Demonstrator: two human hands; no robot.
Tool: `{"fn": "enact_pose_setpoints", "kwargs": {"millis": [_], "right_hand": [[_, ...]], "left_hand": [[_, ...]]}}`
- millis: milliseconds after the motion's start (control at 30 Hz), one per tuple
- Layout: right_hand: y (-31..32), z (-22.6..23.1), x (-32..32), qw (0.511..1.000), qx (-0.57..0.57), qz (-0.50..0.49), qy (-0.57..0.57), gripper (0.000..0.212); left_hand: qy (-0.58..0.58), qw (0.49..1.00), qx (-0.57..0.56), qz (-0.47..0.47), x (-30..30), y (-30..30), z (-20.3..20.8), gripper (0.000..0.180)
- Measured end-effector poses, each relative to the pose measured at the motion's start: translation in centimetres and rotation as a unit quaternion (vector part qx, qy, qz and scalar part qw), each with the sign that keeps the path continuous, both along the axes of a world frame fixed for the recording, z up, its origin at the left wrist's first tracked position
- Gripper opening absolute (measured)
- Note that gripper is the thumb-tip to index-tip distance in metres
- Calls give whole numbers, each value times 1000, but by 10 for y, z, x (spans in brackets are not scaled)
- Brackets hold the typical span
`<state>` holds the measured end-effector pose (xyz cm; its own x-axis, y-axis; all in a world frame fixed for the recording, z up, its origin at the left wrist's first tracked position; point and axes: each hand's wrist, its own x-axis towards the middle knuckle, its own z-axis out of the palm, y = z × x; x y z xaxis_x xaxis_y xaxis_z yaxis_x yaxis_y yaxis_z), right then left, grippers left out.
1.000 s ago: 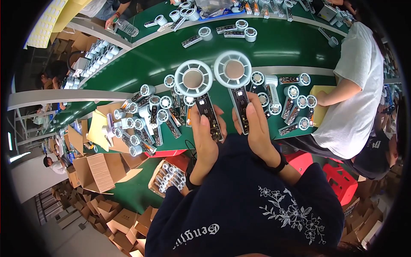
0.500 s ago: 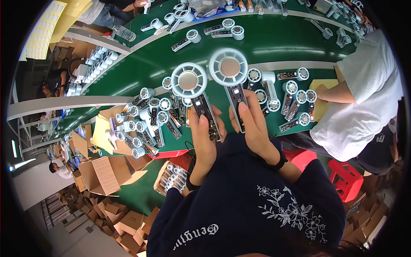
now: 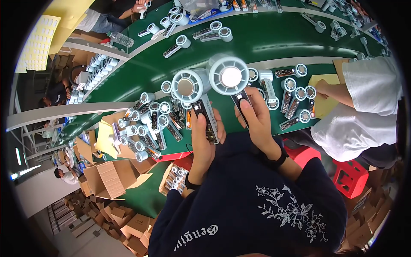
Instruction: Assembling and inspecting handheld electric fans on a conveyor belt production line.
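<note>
In my left hand is a pale blue handheld fan, held by its handle. Its round vaned head points up and away, and a dark circuit board shows along the opened handle. My right hand grips a second handheld fan of the same kind, whose centre disc shines brightly. The two heads are side by side above the green table, nearly touching. My thumbs lie along the circuit boards. Beyond my left hand lies a cluster of similar fans; more fans lie to the right of my right hand.
A green conveyor belt runs across the far side, carrying several fans. At the right, a person in a grey shirt rests a hand on yellow sheet material. Open cardboard boxes stand lower left; a red stool is lower right.
Both fans have turned in my hands, so the left one's side now shows. The right fan's disc now catches the light. The view has shifted slightly.
</note>
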<state>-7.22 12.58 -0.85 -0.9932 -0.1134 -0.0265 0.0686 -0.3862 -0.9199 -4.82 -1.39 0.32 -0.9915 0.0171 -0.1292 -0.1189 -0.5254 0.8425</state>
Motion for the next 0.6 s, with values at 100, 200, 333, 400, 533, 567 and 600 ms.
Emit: {"fn": "enact_pose_setpoints", "kwargs": {"millis": [100,200,333,400,533,567,600], "right_hand": [[9,-8,1,998,7,-56,10,20],[25,-21,0,986,102,-94,87,23],[55,-27,1,965,202,-96,138,27],[64,-25,3,956,236,-94,144,29],[84,-27,9,947,267,-128,123,27],[89,-31,12,951,255,-141,104,27],[94,-35,13,954,242,-153,86,26]], "left_hand": [[-19,1000,-6,12,-2,-1,-6,42],[15,1000,-22,16,-3,-1,-12,39],[41,997,-64,16,-5,-3,-21,36],[48,996,-73,8,-7,-3,-25,35],[31,997,-76,2,-8,-4,-33,32],[22,996,-86,2,-10,-5,-33,31],[12,995,-97,2,-12,-5,-34,30]]}}
